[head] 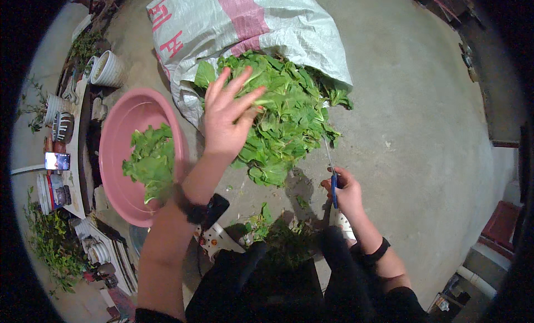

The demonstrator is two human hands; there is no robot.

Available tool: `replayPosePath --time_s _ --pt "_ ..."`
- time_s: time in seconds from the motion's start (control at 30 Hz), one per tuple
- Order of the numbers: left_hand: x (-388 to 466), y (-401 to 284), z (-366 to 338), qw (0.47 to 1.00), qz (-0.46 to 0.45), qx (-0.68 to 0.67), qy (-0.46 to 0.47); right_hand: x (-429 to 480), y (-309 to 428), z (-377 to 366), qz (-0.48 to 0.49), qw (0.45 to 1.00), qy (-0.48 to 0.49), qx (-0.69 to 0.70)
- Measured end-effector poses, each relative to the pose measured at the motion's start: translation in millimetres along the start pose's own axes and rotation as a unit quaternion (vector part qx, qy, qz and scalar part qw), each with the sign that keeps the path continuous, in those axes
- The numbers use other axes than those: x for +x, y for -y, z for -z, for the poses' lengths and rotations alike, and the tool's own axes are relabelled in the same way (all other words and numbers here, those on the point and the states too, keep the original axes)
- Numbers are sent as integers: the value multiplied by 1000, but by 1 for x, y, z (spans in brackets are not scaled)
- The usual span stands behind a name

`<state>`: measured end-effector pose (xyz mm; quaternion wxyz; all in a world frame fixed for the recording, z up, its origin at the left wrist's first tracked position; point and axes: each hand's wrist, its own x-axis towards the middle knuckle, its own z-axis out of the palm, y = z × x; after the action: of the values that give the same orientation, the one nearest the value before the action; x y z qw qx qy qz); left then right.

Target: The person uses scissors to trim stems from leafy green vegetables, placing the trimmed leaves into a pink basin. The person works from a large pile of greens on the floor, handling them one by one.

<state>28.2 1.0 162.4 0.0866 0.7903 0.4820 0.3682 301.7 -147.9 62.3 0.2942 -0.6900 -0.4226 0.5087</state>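
Observation:
A large heap of leafy greens spills from the mouth of a white woven sack with a pink stripe onto the floor. My left hand is over the heap's left side, fingers spread; whether it touches the leaves I cannot tell. In my right hand, right of and below the heap, are blue-handled scissors, their blades pointing up towards the leaves. On the left, a pink plastic basin holds a smaller pile of greens, partly hidden by my left forearm.
Loose leaves and trimmings lie on the concrete floor near my feet. Beyond the basin are a low shelf with pots and a lit phone, white ribbed pots and potted plants. A dark red object stands far right.

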Motion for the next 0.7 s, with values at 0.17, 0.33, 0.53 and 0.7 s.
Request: replayPosePath --time_s 0.17,0.33,0.53,0.7 --pt "-34 -35 28 869 308 -359 147 -5 12 0 53 996 -22 -63" --pt "-110 -60 18 726 451 -467 229 -21 42 0 36 997 42 61" --pt "-155 -65 5 646 468 -557 233 -39 65 -23 -2 959 183 218" --pt "-165 -65 -3 604 478 -600 215 -39 74 -43 11 945 240 223"
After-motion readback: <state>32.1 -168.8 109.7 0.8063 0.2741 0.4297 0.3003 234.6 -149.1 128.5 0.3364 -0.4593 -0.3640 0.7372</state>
